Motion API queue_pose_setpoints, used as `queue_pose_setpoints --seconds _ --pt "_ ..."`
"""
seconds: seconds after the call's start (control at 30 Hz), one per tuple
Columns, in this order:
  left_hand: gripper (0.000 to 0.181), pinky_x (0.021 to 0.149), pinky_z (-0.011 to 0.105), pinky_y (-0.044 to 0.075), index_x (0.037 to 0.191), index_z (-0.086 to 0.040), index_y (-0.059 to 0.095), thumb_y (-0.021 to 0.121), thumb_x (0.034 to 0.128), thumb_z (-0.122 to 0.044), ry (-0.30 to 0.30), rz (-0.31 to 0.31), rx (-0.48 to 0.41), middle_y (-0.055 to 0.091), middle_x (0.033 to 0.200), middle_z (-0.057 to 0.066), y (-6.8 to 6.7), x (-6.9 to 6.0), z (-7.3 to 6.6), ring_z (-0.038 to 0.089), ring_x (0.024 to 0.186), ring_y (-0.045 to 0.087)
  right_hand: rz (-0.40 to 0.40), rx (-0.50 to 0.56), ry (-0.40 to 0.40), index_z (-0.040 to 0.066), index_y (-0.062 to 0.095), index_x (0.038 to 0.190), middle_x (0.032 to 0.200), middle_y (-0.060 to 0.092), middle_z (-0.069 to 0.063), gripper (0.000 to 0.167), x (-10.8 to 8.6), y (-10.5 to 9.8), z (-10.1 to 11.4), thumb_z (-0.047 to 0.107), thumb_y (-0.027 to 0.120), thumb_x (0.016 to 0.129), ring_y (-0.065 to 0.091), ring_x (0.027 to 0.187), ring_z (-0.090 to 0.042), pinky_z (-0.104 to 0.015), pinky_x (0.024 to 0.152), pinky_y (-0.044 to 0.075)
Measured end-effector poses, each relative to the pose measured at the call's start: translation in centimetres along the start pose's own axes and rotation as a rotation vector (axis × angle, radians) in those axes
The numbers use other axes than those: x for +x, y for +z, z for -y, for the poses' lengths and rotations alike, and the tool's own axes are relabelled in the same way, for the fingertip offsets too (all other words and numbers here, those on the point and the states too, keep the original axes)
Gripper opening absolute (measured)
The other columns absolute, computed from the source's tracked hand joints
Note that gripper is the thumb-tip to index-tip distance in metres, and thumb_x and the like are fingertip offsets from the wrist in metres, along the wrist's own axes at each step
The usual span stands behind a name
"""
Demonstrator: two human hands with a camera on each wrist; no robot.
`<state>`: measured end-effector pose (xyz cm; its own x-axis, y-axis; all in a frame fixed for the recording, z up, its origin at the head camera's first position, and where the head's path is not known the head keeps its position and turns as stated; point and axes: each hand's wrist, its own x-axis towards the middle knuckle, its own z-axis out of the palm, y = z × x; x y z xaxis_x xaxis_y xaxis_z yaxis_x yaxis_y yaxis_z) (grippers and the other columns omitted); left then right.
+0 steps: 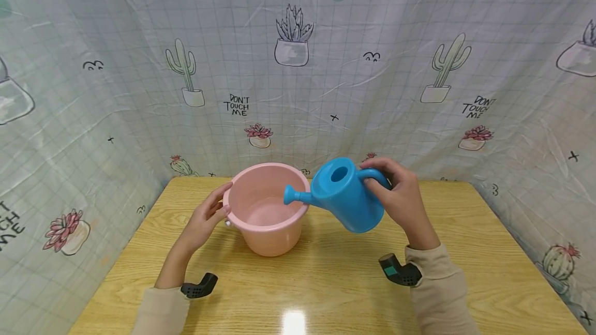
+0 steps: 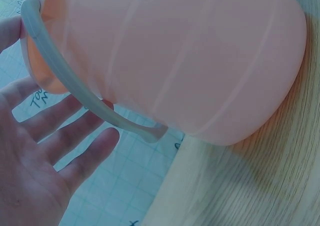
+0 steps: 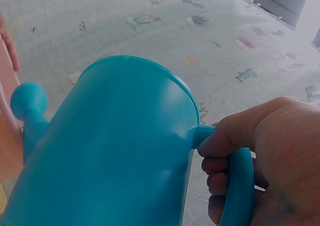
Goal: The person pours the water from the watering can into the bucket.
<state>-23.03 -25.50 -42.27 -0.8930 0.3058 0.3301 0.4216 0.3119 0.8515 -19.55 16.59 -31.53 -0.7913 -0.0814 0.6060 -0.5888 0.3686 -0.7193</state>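
Gripping a blue plastic watering can [image 1: 353, 203], right hand [image 1: 400, 190] aims spout [image 1: 299, 197] to nine o'clock, over round pink plastic bucket [image 1: 273, 240]; outspread left hand [image 1: 206, 221] touches rim [image 1: 267, 227].

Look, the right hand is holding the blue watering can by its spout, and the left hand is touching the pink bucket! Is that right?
Not quite: the right hand holds the blue watering can by its handle, not its spout. The right wrist view shows this. The left hand is touching the pink bucket, as you said.
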Motion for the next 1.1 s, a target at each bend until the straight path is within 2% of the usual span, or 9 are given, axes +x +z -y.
queue_pose_setpoints --seconds 0.33,0.63,0.93,1.1 --pt "0.055 0.092 0.013 0.046 0.153 -0.019 0.03 0.048 0.1011 -0.012 -0.006 0.008 -0.011 0.036 0.152 0.017 -0.1 0.01 -0.04 0.041 0.131 0.044 0.004 0.007 -0.002 0.002 0.066 0.112 0.11 0.066 -0.004 0.024 0.09 -0.02 0.0 -0.003 0.063 0.089 0.061 0.101 -0.002 -0.016 0.09 0.048" --pt "0.055 0.093 0.013 0.046 0.153 -0.02 0.03 0.048 0.1013 -0.012 -0.011 0.011 -0.017 0.033 0.154 0.015 -0.15 0.02 -0.1 0.041 0.132 0.043 0.008 0.002 0.015 0.003 0.067 0.112 0.11 0.066 -0.011 0.023 0.21 -0.02 0.04 -0.002 0.063 0.09 0.062 0.099 -0.002 -0.016 0.088 0.049" --pt "0.055 0.094 0.011 0.044 0.153 -0.02 0.031 0.049 0.101 -0.011 -0.009 0.009 -0.011 0.034 0.154 0.015 -0.2 0.14 -0.18 0.041 0.133 0.043 0.006 0.01 0.018 0.002 0.067 0.112 0.108 0.066 0.005 0.023 0.33 -0.07 0.13 -0.002 0.063 0.089 0.062 0.098 -0.002 -0.016 0.088 0.049" --pt "0.055 0.094 0.011 0.043 0.153 -0.02 0.031 0.049 0.1008 -0.011 -0.011 0.007 -0.005 0.034 0.154 0.015 -0.19 0.16 -0.25 0.041 0.134 0.042 0.008 0.012 0.019 0.002 0.067 0.112 0.108 0.065 0.005 0.023 0.37 -0.09 0.14 -0.002 0.063 0.089 0.062 0.098 -0.002 -0.016 0.088 0.049"
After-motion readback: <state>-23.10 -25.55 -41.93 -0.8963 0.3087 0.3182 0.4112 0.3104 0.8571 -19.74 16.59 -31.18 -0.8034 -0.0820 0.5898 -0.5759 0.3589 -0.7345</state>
